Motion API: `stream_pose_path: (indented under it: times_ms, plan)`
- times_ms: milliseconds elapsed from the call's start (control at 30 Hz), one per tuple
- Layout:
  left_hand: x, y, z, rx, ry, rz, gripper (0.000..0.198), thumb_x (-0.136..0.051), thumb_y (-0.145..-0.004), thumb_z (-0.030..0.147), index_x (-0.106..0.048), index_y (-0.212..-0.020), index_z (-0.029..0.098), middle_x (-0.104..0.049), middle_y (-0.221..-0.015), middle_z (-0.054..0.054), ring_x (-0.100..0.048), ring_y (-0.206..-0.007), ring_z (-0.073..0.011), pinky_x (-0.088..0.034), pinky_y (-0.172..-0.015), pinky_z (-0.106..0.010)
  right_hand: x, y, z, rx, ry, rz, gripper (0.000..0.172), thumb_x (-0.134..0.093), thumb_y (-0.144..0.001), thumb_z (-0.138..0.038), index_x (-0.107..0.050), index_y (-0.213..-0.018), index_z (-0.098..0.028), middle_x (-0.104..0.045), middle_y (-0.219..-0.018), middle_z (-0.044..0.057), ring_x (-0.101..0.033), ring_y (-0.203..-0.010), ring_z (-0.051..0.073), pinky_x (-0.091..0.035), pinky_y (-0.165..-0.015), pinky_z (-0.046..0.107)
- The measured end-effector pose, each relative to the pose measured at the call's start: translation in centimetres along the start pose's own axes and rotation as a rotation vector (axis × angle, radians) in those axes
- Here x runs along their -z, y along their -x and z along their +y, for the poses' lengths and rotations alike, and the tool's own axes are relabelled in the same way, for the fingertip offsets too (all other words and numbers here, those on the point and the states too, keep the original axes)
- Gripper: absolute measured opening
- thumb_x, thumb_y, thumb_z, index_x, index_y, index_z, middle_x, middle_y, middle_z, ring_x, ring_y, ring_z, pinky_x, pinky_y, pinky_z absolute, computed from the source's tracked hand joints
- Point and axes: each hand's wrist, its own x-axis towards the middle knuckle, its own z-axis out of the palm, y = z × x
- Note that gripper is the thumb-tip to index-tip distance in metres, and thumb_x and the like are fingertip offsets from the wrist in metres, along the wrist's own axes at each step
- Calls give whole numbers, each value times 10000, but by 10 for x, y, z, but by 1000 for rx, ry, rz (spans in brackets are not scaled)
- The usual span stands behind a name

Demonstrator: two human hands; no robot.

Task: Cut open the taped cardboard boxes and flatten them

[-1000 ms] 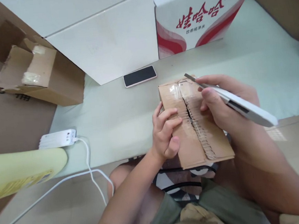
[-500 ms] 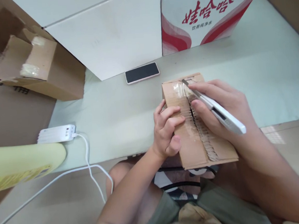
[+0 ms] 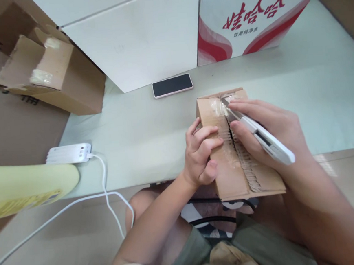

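Note:
A small brown cardboard box (image 3: 228,161) stands partly over the table edge in front of me. Its top has a torn, ragged seam down the middle and clear tape at the far end. My left hand (image 3: 201,155) grips the box's left edge, fingers bent over the top. In my right hand (image 3: 265,125) is a white utility knife (image 3: 268,141), held between thumb and fingers. Its blade touches the taped far end of the seam; whether the tip is through the tape I cannot tell.
A phone (image 3: 172,86) lies before a large white box (image 3: 136,50) and a red-and-white carton (image 3: 245,29). At left are an opened cardboard box (image 3: 81,79), a white power bank (image 3: 70,153) with a cable (image 3: 104,179) hanging off the edge, and a pale yellow object (image 3: 30,182).
The whole view has shifted slightly. The knife in my right hand is angled a little differently at the taped end. My left hand keeps its hold on the box.

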Motion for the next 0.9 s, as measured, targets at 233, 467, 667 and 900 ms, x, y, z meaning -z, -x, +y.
stream_pose_path:
  times_ms: [233,467,667,900]
  plan:
    - [1,0,0,2,-18,-9,380,-299,-1028,451,-588,-1127,226,-645,-1224,-105,-624,-1199,-273,-416,-1197,-576,1,0,1,-3,11,-13,247,-625,-923,-258,-759,-1122,-200,-791,-1212,111,-779,-1085,264,-645,-919,370]
    - [2,0,1,10,-35,-22,394,-287,-1033,466,-586,-1126,228,-648,-1233,-104,-618,-1219,-282,-426,-1192,-578,2,-1,-1,-27,36,-14,263,-588,-899,-241,-760,-1087,-180,-811,-1152,106,-797,-1022,251,-651,-885,352]
    - [1,1,1,18,-11,-6,390,-306,-1029,466,-596,-1126,225,-652,-1231,-105,-606,-1241,-288,-422,-1196,-581,2,-1,-1,-35,0,14,245,-593,-870,-234,-768,-1037,-200,-821,-1107,105,-804,-994,263,-658,-871,367]
    - [2,1,-1,11,-48,-20,393,-292,-1021,469,-590,-1133,239,-668,-1223,-100,-614,-1234,-289,-430,-1185,-585,1,2,1,-47,-1,1,279,-612,-851,-237,-780,-1073,-246,-805,-1178,90,-789,-1062,296,-658,-915,435]
